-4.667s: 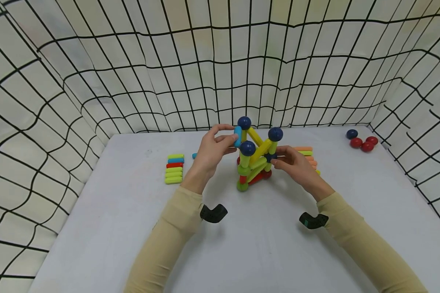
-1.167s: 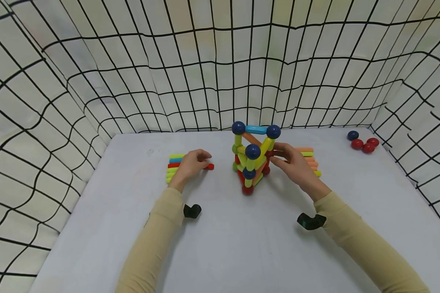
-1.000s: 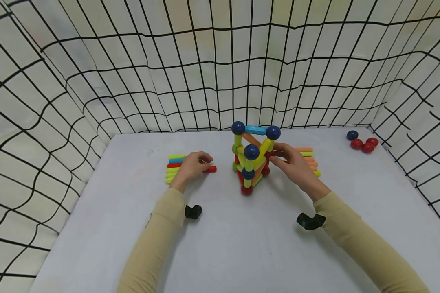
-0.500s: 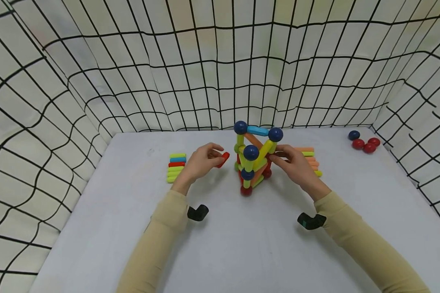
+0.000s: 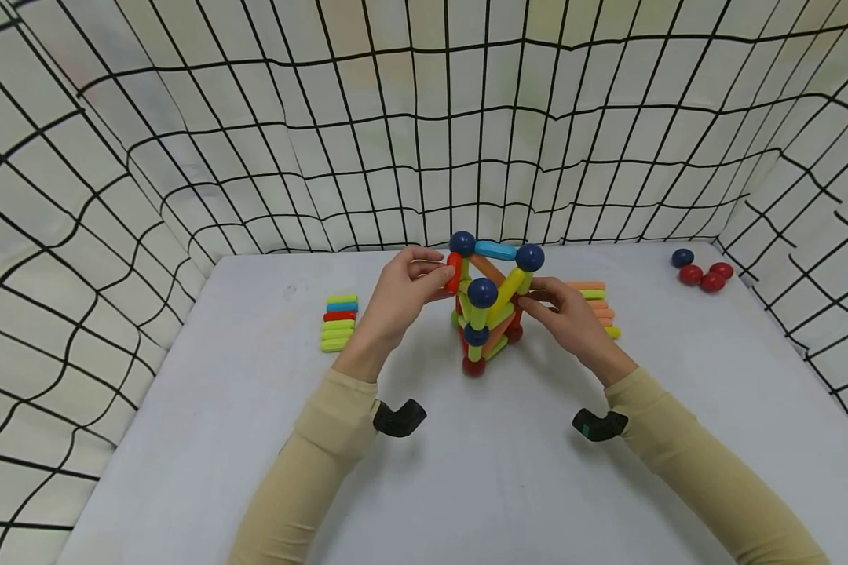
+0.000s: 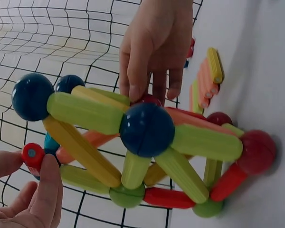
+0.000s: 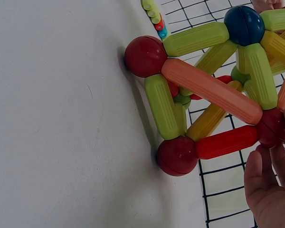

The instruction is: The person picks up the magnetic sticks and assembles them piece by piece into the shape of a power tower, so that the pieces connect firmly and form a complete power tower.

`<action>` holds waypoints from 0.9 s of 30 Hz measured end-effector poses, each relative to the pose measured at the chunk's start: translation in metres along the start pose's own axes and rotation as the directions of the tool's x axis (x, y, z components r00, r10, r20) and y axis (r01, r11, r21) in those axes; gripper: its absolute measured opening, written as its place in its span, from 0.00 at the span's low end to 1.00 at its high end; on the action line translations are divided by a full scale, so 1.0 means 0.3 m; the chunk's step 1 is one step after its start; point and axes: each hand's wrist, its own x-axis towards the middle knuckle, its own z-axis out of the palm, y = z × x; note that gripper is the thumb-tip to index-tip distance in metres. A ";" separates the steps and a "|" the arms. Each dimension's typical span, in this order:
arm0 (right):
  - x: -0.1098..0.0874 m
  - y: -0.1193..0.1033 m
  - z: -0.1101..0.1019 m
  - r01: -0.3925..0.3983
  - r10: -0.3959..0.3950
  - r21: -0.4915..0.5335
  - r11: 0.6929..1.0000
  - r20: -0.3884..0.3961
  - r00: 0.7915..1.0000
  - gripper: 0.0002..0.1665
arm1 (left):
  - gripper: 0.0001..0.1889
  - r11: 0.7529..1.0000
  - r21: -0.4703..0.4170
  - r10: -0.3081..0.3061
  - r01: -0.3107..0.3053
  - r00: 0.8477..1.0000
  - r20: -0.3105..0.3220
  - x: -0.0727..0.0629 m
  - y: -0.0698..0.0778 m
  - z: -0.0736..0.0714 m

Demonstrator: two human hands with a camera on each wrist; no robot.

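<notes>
Between thumb and fingertips, my left hand [image 5: 399, 302] pinches a short red magnetic rod [image 5: 454, 272], held nearly upright beside the structure's back-left dark blue ball [image 5: 462, 243]. The left wrist view shows the round end of this red rod [image 6: 32, 154] between the fingers. The standing structure [image 5: 506, 290] is built of coloured magnetic rods and balls, with a light blue rod [image 5: 495, 250] joining two blue balls along its top back. My right hand [image 5: 572, 322] grips a red ball [image 7: 270, 127] at mid-height on the structure's right side.
Short rods [image 5: 338, 329] in lime, red and blue lie in a stack at left. Behind the right hand are longer orange and yellow rods [image 5: 601, 312]. Several loose balls [image 5: 691, 275], red and dark blue, sit at the back right. Black netting [image 5: 424, 165] covers the white walls.
The left hand has picked up the red rod from the table and carried it right and up to the structure. Earlier, the light blue rod was placed across the top. The right hand stays put.
</notes>
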 end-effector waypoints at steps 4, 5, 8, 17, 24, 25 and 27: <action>0.003 0.002 0.001 -0.010 0.010 -0.002 1.000 0.005 1.000 0.30 | 0.18 0.996 -0.082 -0.032 0.032 0.999 -0.002 0.004 0.010 0.019; 0.004 0.003 0.001 -0.014 0.014 -0.001 1.000 0.007 1.000 0.30 | 0.18 0.994 -0.100 -0.036 0.036 0.999 -0.004 0.005 0.012 0.024; 0.006 0.006 0.000 -0.024 0.023 0.008 1.000 0.015 1.000 0.30 | 0.17 0.991 -0.129 -0.048 0.045 0.999 -0.016 0.005 0.016 0.038; 0.003 0.010 -0.005 -0.007 0.007 0.013 1.000 0.012 1.000 0.29 | 0.16 0.987 -0.142 -0.084 0.075 0.994 -0.062 0.012 0.016 0.067; 0.000 0.007 -0.004 -0.027 0.027 0.013 1.000 0.020 0.999 0.31 | 0.16 0.989 -0.114 -0.101 0.093 0.992 -0.074 0.020 0.014 0.084; 0.000 0.006 -0.004 -0.027 0.027 0.013 1.000 0.019 0.999 0.31 | 0.16 0.990 -0.108 -0.097 0.089 0.993 -0.072 0.020 0.015 0.085; 0.000 0.005 -0.004 -0.026 0.025 0.013 1.000 0.018 1.000 0.30 | 0.15 0.993 -0.094 -0.085 0.078 0.994 -0.067 0.017 0.014 0.086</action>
